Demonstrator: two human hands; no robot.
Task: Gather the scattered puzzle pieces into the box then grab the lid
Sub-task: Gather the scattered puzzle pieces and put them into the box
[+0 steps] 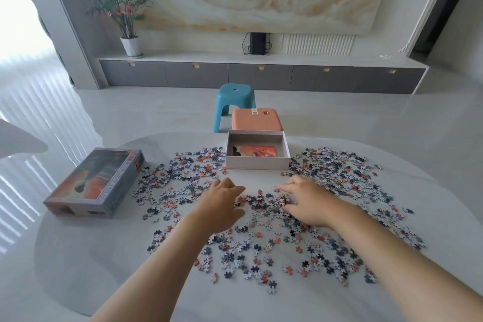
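Through the head camera, your left hand (222,204) and right hand (305,201) rest on the smooth pale table (78,256), both cupped with fingers loosely bent, flanking a small heap of knobbly cardboard puzzle pieces (264,202) and gripping none of them. More pieces lie strewn flat around both forearms. The shallow white cardboard box (257,163) sits open just beyond your hands with a picture card (254,151) flat inside, and the printed rectangular lid (96,181) lies well to your left.
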